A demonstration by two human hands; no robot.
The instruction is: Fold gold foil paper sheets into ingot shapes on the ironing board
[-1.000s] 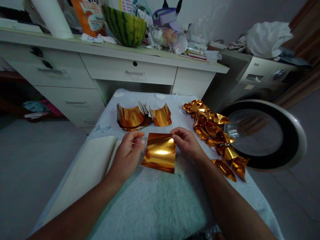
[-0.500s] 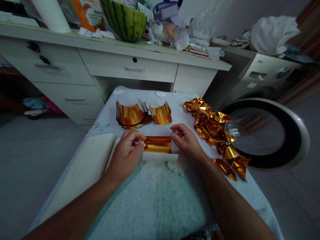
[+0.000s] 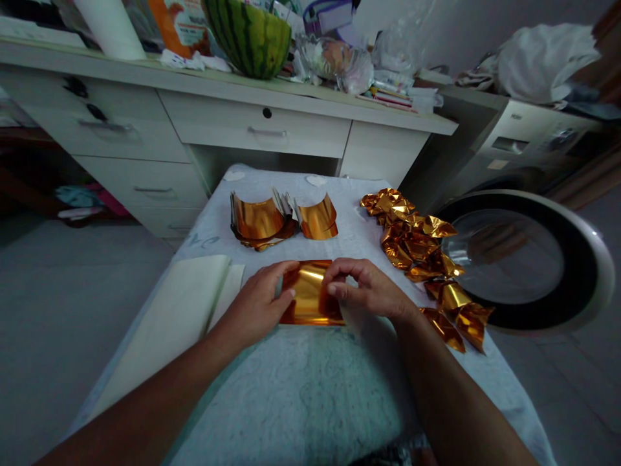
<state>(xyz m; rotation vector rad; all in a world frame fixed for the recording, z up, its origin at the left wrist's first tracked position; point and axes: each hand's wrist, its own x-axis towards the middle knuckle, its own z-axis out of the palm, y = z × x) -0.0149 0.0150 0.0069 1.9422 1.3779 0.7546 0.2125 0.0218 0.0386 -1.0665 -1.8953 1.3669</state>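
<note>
A shiny gold foil sheet (image 3: pixel 309 291) lies nearly flat in front of me on the cloth-covered table. My left hand (image 3: pixel 264 294) holds its left side, thumb on the foil face and index finger along the far edge. My right hand (image 3: pixel 366 288) is curled over the right side, thumb and fingertips pinched together at the foil. Beyond my hands, curved gold foil sheets (image 3: pixel 259 219) stand in a bundle, with a smaller curved foil stack (image 3: pixel 317 218) beside it. To the right spreads a heap of folded, crinkled gold foil pieces (image 3: pixel 412 246).
A thick pad of off-white paper (image 3: pixel 167 317) lies along the table's left side. Behind the table stands a white drawer cabinet (image 3: pixel 262 129) holding a cut watermelon (image 3: pixel 250 39) and clutter. An open washing machine door (image 3: pixel 524 259) juts close to the right table edge.
The foil sheet was curled with its white back edge showing and is now flattened, gold face up. My right hand has moved down and in over it; my left hand has shifted slightly right.
</note>
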